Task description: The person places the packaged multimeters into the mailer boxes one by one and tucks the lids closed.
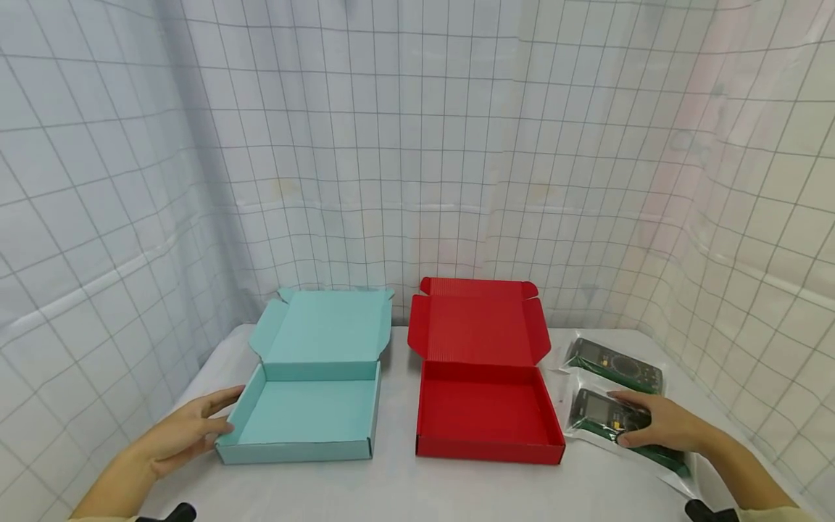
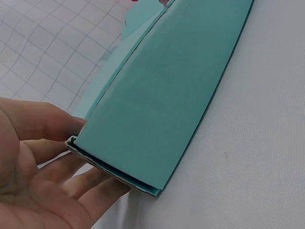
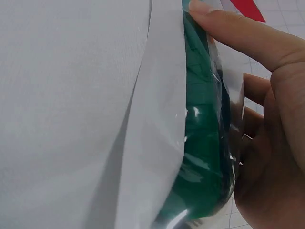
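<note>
In the head view, a light-blue cardboard box (image 1: 306, 413) stands with its lid up. My left hand (image 1: 189, 428) rests against its left side. The left wrist view shows the thumb (image 2: 52, 121) at the front corner and the fingers, fairly straight, along the outer wall. To the right, my right hand (image 1: 665, 424) grips a green and black multimeter (image 1: 596, 412) in a clear plastic bag, thumb on the near side and fingers across the top. A second bagged multimeter (image 1: 613, 362) lies just behind it.
A red cardboard box (image 1: 489, 449), lid raised, stands between the blue box and the multimeters. White cloth covers the table (image 1: 398, 486). A white curtain with grid lines (image 1: 404, 145) closes off the back and both sides.
</note>
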`<state>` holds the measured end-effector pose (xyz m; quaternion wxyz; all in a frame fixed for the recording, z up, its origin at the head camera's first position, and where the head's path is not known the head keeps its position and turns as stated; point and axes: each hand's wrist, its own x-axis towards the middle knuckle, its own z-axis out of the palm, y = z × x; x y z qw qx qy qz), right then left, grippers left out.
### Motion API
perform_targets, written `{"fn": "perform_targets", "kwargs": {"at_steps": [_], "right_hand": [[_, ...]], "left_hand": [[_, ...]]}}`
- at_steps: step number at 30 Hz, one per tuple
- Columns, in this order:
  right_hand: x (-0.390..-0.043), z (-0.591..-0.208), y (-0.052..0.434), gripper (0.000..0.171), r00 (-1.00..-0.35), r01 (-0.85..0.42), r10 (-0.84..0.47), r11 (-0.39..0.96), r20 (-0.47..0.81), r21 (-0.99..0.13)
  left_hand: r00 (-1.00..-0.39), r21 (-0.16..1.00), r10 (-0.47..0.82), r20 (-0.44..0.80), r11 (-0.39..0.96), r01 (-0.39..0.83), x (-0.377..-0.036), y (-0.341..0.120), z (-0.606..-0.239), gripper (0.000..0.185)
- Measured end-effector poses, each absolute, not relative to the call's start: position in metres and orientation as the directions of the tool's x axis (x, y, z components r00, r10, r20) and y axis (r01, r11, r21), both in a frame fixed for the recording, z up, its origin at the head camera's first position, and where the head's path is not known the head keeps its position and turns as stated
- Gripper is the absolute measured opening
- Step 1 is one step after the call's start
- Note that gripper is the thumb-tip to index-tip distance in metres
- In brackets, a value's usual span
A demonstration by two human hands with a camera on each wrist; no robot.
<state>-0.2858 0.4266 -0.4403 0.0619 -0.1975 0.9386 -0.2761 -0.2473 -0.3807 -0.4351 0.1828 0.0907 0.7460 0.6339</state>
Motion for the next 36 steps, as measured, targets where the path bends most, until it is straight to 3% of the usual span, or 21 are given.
{"fn": "perform_targets", "kwargs": {"at_steps": [9, 18, 36], "right_hand": [[-0.285, -0.443, 0.424, 0.096, -0.916, -0.343, -0.399, 0.815, -0.024, -0.467], [-0.285, -0.438, 0.424, 0.089, -0.927, -0.308, -0.373, 0.823, -0.046, -0.477], [-0.283, -0.398, 0.426, 0.094, -0.921, -0.309, -0.384, 0.820, -0.064, -0.481]], "left_hand": [[-0.915, 0.977, 0.370, -0.159, 0.192, -0.092, -0.247, -0.382, -0.435, 0.084], [-0.913, 0.975, 0.373, -0.166, 0.203, -0.094, -0.247, -0.380, -0.436, 0.083], [-0.907, 0.974, 0.390, -0.158, 0.213, -0.078, -0.250, -0.384, -0.436, 0.083]]}}
